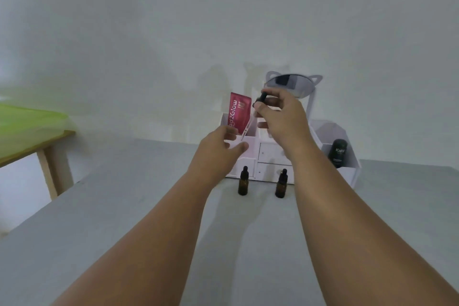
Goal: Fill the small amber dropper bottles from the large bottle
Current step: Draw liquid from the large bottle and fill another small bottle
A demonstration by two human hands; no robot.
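Grey table (149,218); before the organizer (273,154), my right hand (280,117) pinches the dropper (258,107), left hand (221,149) cupped apart; I'd steady the tip.

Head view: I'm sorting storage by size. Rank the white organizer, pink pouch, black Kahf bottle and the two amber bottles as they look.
1. white organizer
2. pink pouch
3. black Kahf bottle
4. left amber bottle and right amber bottle: alike, unranked; the Kahf bottle looks barely larger.

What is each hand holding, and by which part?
Right hand pinches a dropper by its black cap end. What the left hand holds cannot be told.
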